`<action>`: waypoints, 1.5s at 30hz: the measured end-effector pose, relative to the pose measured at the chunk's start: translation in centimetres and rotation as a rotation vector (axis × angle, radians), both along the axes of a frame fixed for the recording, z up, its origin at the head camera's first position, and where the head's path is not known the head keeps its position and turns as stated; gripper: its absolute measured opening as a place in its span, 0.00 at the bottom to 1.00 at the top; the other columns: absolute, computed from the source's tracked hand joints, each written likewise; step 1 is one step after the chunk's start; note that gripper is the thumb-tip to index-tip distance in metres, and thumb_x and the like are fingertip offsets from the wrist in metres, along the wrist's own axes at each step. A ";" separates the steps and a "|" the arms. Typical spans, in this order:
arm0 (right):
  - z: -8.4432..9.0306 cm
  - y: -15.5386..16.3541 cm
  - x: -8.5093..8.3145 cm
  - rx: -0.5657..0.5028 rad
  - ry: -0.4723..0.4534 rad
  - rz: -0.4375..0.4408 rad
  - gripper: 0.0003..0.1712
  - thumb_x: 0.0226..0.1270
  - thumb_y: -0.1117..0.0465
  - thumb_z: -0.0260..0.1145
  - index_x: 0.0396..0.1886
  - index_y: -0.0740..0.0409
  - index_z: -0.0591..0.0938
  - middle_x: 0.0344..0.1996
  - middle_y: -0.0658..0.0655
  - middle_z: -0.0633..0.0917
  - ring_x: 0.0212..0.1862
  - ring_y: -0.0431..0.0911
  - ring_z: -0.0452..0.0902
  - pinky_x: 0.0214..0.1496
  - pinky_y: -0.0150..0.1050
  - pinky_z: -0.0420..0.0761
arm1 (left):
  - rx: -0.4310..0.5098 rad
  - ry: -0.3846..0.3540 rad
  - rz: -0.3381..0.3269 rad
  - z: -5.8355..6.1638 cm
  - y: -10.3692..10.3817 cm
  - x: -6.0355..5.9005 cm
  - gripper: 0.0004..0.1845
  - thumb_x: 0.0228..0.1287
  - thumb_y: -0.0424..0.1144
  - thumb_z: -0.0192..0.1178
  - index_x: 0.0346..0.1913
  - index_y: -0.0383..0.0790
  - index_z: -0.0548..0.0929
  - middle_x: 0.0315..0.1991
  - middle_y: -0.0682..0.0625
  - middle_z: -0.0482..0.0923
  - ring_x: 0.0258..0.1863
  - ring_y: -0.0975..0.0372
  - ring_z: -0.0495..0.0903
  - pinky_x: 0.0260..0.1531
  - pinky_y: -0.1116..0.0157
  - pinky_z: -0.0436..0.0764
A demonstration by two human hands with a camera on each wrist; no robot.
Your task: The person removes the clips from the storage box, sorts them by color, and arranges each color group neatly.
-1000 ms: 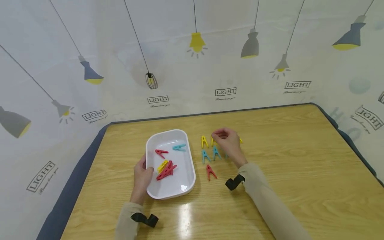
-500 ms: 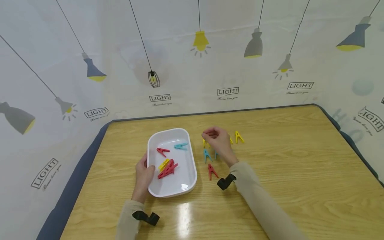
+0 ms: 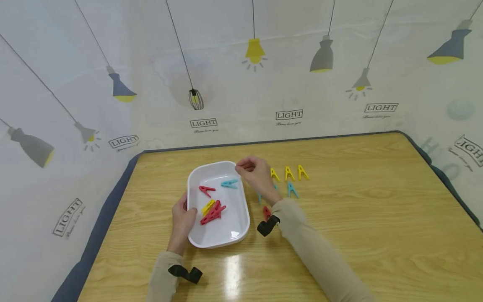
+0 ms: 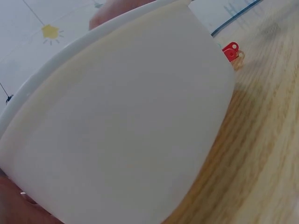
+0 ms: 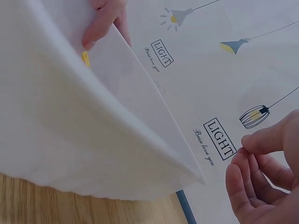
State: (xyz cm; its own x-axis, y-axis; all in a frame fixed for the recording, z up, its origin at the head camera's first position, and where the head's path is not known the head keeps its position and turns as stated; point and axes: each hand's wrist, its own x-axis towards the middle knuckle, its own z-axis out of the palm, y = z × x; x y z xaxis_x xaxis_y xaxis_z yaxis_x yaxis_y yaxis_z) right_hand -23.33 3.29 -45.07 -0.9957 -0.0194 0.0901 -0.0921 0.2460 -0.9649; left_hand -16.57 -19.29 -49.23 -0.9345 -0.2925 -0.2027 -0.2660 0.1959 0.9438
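My left hand (image 3: 183,222) grips the left wall of a white tray (image 3: 235,226), thumb over the rim. The tray holds a blue clothespin (image 3: 228,184), a yellow one and several red clothespins (image 3: 209,215). At the tray's far right corner hovers my right hand (image 3: 258,174). Its fingers are curled, thumb tip against the index finger, and the right wrist view shows nothing between them. Right of the tray lie yellow clothespins (image 3: 289,173) in a row, blue clothespins (image 3: 292,190) before them and a red clothespin (image 3: 266,213). My right hand and arm partly hide these.
The wooden table (image 3: 362,218) extends far to the right of the clothespins. A pale curtain (image 3: 234,92) printed with lamps rises behind its back edge. Black wrist mounts (image 3: 268,226) sit on both sleeves.
My right hand has moved left from above the clothespin rows to the tray's far right corner, uncovering yellow and blue clothespins. My left hand keeps its grip on the tray.
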 end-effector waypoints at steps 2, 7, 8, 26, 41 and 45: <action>0.1 -0.4 -0.1 0.006 -0.016 0.007 0.08 0.66 0.62 0.70 0.41 0.61 0.86 0.38 0.59 0.87 0.40 0.47 0.82 0.45 0.35 0.84 | -0.005 -0.002 0.001 0.0 0.0 0.0 0.39 0.55 0.17 0.43 0.76 0.27 0.61 0.74 0.31 0.62 0.72 0.44 0.66 0.73 0.49 0.67; 0.4 -1.4 -0.4 0.033 -0.052 0.025 0.07 0.67 0.61 0.70 0.41 0.59 0.86 0.38 0.58 0.87 0.40 0.47 0.82 0.45 0.35 0.84 | 0.002 -0.009 0.007 0.0 -0.1 -0.2 0.39 0.56 0.18 0.43 0.76 0.28 0.61 0.75 0.32 0.63 0.72 0.44 0.66 0.73 0.49 0.67; 0.4 -1.6 -0.5 0.037 -0.049 0.028 0.07 0.67 0.61 0.70 0.41 0.60 0.86 0.38 0.58 0.87 0.40 0.47 0.82 0.45 0.35 0.84 | 0.004 -0.007 0.010 0.0 -0.1 -0.2 0.39 0.56 0.18 0.44 0.76 0.28 0.61 0.75 0.32 0.63 0.72 0.44 0.66 0.73 0.49 0.67; 0.1 -5.6 -2.1 0.039 -0.071 0.046 0.06 0.65 0.62 0.71 0.39 0.59 0.87 0.36 0.57 0.88 0.37 0.45 0.81 0.41 0.32 0.81 | 0.015 0.055 0.017 -0.5 -0.3 0.0 0.39 0.53 0.16 0.43 0.74 0.26 0.63 0.71 0.28 0.67 0.68 0.42 0.71 0.70 0.47 0.70; -1.2 -7.9 -1.9 0.099 -0.079 0.102 0.04 0.63 0.64 0.71 0.37 0.60 0.87 0.35 0.58 0.88 0.35 0.43 0.80 0.36 0.29 0.81 | -0.010 0.076 0.019 -0.6 0.1 0.0 0.37 0.54 0.18 0.44 0.73 0.25 0.65 0.69 0.28 0.69 0.65 0.41 0.73 0.68 0.45 0.72; -1.5 -7.9 -2.0 0.143 -0.062 0.144 0.05 0.62 0.66 0.71 0.36 0.62 0.87 0.33 0.59 0.88 0.33 0.43 0.79 0.35 0.27 0.79 | -0.010 0.082 0.021 -0.5 0.1 0.0 0.38 0.54 0.18 0.44 0.73 0.25 0.66 0.67 0.27 0.71 0.63 0.41 0.74 0.67 0.45 0.74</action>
